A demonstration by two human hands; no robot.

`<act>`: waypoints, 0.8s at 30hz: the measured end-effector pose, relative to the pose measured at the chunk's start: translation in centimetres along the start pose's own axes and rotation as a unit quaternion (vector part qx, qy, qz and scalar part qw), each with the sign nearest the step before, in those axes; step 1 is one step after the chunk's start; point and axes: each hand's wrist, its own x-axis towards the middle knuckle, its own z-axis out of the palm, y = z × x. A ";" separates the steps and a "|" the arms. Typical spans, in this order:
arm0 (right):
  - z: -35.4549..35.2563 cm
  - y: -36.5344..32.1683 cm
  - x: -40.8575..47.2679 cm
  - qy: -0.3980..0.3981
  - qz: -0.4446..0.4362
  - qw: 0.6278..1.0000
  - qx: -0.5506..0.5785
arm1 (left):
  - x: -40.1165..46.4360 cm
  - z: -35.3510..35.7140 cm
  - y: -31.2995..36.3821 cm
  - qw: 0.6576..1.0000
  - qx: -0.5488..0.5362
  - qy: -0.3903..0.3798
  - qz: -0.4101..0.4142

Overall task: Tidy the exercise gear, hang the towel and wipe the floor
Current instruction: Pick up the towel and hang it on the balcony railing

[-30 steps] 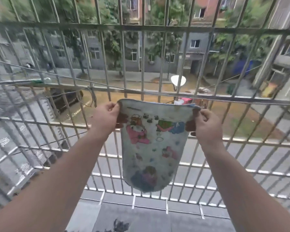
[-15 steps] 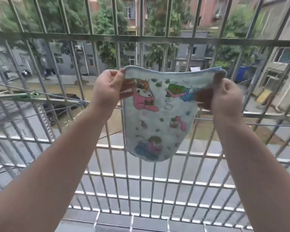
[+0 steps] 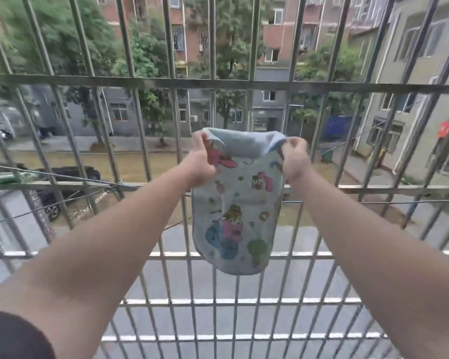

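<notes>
Both arms are extended forward toward a metal window grille. The left hand grips the upper left corner of a small towel, fingers curled around the cloth. The right hand pinches the upper right corner, fingers bent over the edge. The towel is held in the air between the two hands, in front of the vertical bars and between the upper and middle horizontal rails. Its top edge is folded away from the camera, exposing a plain pale-blue strip. The remainder hangs freely downward, with a rounded lower edge. The visible side is light blue with printed cartoon figures in pink, blue and green. Whether the towel touches the bars cannot be determined.

A dark sleeve covers the left upper arm at the lower left corner. Beyond the grille are trees, apartment buildings and a parked dark car on the ground below.
</notes>
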 end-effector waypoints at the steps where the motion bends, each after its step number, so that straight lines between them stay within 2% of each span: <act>1: 0.7 0.5 -0.7 -0.004 0.001 1.000 -0.017 | 0.1 0.7 -0.7 1.000 0.015 -0.006 -0.016; 5: 2.5 2.9 -1.9 -0.045 0.031 0.997 -0.051 | 0.2 2.8 -2.9 0.997 0.039 -0.046 -0.052; 8: 2.5 5.6 -1.9 -0.078 0.025 0.981 -0.176 | -0.1 3.7 -4.8 0.992 0.079 -0.078 -0.065; 10: 2.3 7.3 -1.9 -0.104 0.006 0.945 -0.311 | -0.6 4.3 -6.3 0.988 0.081 -0.107 -0.073; 12: 2.1 8.2 -2.3 -0.121 -0.011 0.891 -0.438 | -1.1 4.6 -7.5 0.983 0.115 -0.133 -0.062; 14: 1.7 8.5 -2.5 -0.134 -0.031 0.848 -0.512 | -1.5 4.7 -7.7 0.976 0.143 -0.157 -0.038; 17: 0.3 9.0 -2.7 -0.174 -0.064 0.820 -0.542 | -2.1 4.4 -7.8 0.974 0.149 -0.172 0.002; 20: -1.7 10.0 -3.4 -0.243 -0.124 0.775 -0.570 | -2.5 4.3 -8.6 0.964 0.195 -0.175 0.049; 24: -3.1 10.5 -3.6 -0.240 -0.211 0.748 -0.582 | -2.9 4.3 -9.0 0.956 0.233 -0.165 0.069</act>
